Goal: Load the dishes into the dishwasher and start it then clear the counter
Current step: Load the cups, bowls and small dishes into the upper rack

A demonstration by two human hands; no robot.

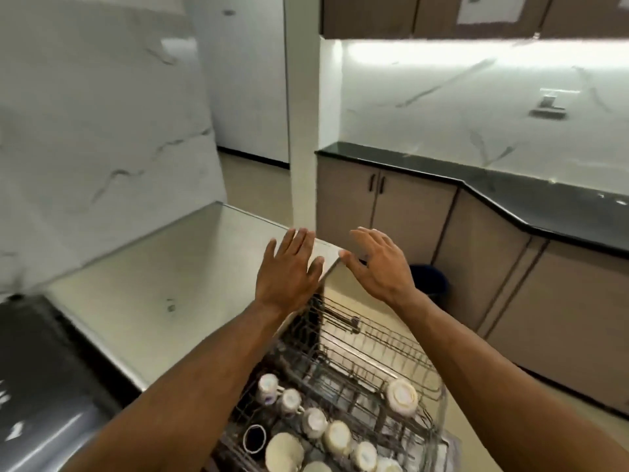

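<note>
The dishwasher's upper wire rack (377, 345) is pulled out below me. Several upturned cups (315, 422) and a pale bowl (402, 396) sit in its near end; its far end holds nothing. My left hand (289, 270) hovers with fingers spread above the corner of the steel counter (136, 287). My right hand (381, 264) is raised beside it, fingers straight, holding nothing. Both hands are above the far end of the rack and apart from each other.
A dark sink (41, 369) lies at the left of the steel counter. Across the floor runs a black counter (510, 185) over beige cabinets (384, 206). A blue bin (430, 281) stands beside them. A white pillar (303, 131) rises behind the hands.
</note>
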